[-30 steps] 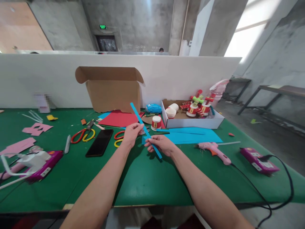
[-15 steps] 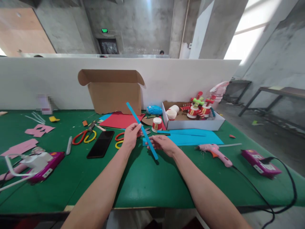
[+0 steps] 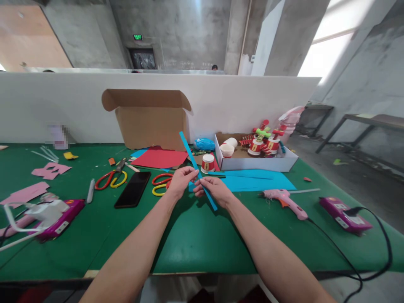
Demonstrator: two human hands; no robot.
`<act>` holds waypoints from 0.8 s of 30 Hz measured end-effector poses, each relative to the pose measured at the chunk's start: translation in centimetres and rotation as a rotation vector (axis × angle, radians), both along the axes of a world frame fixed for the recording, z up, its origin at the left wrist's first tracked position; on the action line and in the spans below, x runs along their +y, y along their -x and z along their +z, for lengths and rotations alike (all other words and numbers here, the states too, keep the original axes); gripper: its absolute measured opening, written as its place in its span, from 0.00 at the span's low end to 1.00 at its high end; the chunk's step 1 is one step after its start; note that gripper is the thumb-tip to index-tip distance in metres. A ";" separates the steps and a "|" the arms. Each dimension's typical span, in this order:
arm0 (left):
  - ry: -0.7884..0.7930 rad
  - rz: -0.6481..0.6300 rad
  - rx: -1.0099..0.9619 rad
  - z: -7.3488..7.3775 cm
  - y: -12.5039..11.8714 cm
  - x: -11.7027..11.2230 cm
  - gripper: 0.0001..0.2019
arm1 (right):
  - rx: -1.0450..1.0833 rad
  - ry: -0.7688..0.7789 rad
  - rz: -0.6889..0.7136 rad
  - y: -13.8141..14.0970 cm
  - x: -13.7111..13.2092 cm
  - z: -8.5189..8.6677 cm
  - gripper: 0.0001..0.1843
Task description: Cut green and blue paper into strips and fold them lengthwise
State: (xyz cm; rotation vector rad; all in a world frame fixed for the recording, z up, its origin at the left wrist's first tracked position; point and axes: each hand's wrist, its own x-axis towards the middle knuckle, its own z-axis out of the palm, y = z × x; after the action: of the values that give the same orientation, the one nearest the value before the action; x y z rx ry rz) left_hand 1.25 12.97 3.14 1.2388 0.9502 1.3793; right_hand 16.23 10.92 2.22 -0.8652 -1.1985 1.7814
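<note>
A narrow blue paper strip (image 3: pixel 188 150) slants above the table, its upper end leaning left and its lower end to the right. My left hand (image 3: pixel 183 180) pinches it near the middle. Just below that, my right hand (image 3: pixel 213 188) is closed on it too, and the two hands almost touch. Under and behind my right hand lie blue paper sheets (image 3: pixel 246 182). A paper cup (image 3: pixel 207 163) stands upside down beyond my fingers. To the left of my left hand rest scissors with red and yellow handles (image 3: pixel 159 190).
A black phone (image 3: pixel 133 190) and a second pair of scissors (image 3: pixel 111 179) lie left. At right are a pink glue gun (image 3: pixel 285 201) with its cord and a purple power block (image 3: pixel 345 215). A white box (image 3: pixel 259 163) holds cups and figures. Red paper (image 3: pixel 159 158) lies before a cardboard box (image 3: pixel 151 126).
My left hand has moved right and slid down the strip, close to my right hand. The strip has shifted right and stands a little steeper.
</note>
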 end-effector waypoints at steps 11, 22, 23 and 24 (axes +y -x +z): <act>-0.004 0.005 -0.110 0.6 0.5 0.0 0.20 | 0.148 0.279 0.142 -0.7 -0.4 1.0 0.20; 0.028 -0.094 -0.133 0.9 0.3 -0.5 0.22 | 0.167 0.135 0.131 -0.5 -0.2 0.2 0.16; 0.035 -0.115 -0.103 0.8 0.2 -0.5 0.23 | 0.154 0.122 0.100 -0.4 -0.1 0.1 0.16; 0.039 -0.127 -0.072 0.7 0.2 -0.5 0.22 | 0.140 0.109 0.068 -0.3 -0.1 0.1 0.16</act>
State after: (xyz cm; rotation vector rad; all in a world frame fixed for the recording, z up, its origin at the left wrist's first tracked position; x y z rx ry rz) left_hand 1.06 12.46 3.85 1.1922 0.8304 1.2909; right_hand 16.51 10.81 2.33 -0.7556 -1.0603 1.9437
